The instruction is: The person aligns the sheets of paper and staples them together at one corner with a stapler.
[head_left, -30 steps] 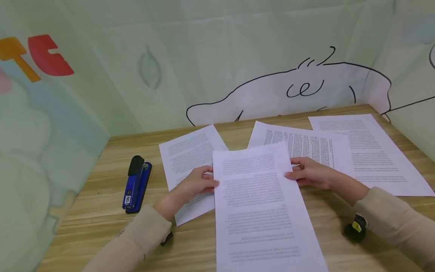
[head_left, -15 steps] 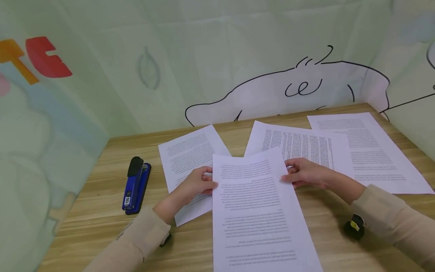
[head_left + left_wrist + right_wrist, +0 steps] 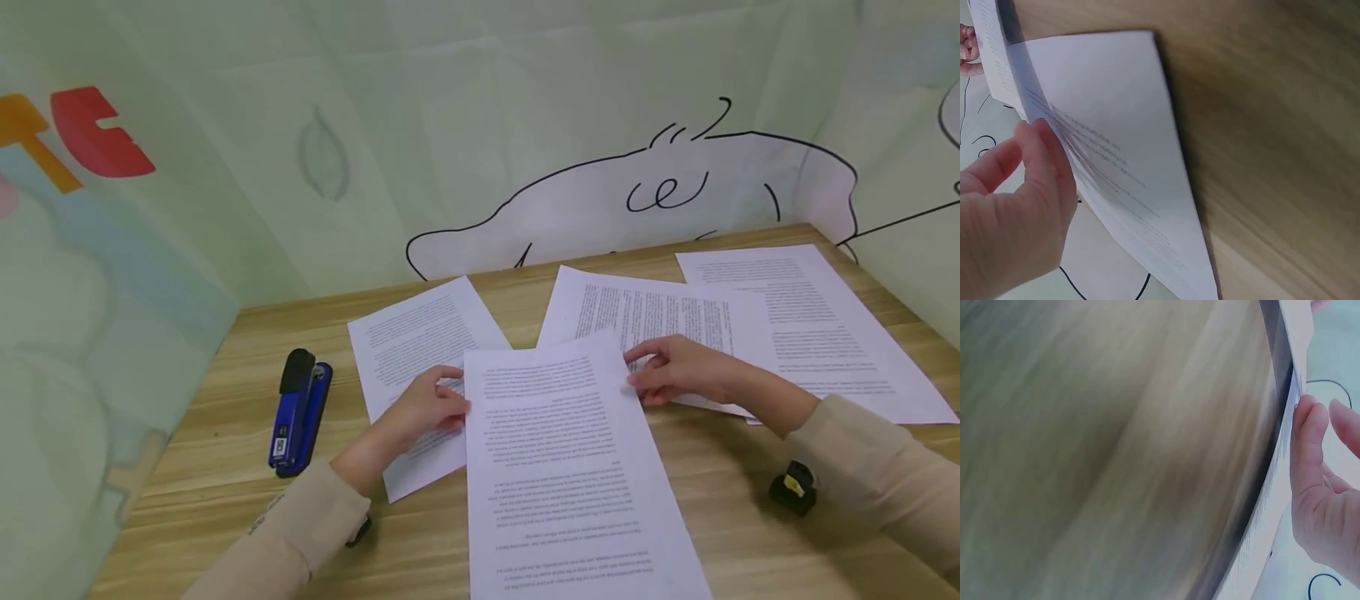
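In the head view a printed sheet of paper (image 3: 555, 467) stands tilted up in front of the person, its lower end cut off by the frame. My left hand (image 3: 431, 408) pinches its left edge between thumb and fingertips. At the opposite edge is my right hand (image 3: 678, 371), thumb and fingertips meeting the paper right at the border. The left wrist view shows the paper (image 3: 1110, 112) bending away from the fingers. Only a thin slanted strip of paper (image 3: 1266, 512) shows in the right wrist view. Whether it is one sheet or several stacked cannot be told.
A blue and black stapler (image 3: 302, 412) lies on the wooden table (image 3: 217, 417) at left. One printed page (image 3: 412, 342) rests behind the left hand. Two overlapping pages, a sideways one (image 3: 652, 312) and another (image 3: 817, 333), lie at right. A printed cloth (image 3: 450, 125) hangs behind.
The sheet has sunk a little and shifted slightly left. My right hand's hold has moved out to the very edge, with the thumb less over the paper. My left hand keeps its hold.
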Motion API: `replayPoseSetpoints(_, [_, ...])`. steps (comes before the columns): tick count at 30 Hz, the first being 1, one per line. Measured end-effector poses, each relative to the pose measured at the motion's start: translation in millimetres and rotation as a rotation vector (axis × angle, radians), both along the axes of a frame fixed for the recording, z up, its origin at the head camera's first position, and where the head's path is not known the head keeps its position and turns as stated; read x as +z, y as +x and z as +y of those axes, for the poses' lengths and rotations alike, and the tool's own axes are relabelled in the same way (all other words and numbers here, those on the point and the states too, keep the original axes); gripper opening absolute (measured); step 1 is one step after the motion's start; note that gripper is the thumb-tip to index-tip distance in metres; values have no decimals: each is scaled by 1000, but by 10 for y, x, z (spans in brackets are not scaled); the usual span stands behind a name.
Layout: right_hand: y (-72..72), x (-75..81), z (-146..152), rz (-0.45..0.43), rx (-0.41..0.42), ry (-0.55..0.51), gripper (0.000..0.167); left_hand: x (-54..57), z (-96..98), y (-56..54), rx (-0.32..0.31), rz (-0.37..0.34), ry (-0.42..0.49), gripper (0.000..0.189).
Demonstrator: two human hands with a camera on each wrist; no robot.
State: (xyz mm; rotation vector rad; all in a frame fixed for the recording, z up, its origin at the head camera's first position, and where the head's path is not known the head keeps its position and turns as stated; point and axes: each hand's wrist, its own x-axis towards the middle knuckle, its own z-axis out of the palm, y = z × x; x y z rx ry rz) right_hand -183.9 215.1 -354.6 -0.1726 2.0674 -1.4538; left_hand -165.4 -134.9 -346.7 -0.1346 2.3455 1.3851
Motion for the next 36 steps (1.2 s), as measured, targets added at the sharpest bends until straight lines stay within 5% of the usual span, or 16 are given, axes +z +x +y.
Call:
replayPoseSetpoints(8, [-53,62,137,65,9,97,56,59,-95,-40,2,49,7,47])
replayPoseSetpoints(16, [-183,169,312,101,-32,157,54,109,-43,-213,-10,101,-45,45])
replayPoseSetpoints(24, [-370,180,619,159,-118,261,53,221,256,-493,-65,69,-43,39])
replayPoseSetpoints(36, [-445,141,1012,145,-259,312,57,220,614,-745,-179,84,126,44])
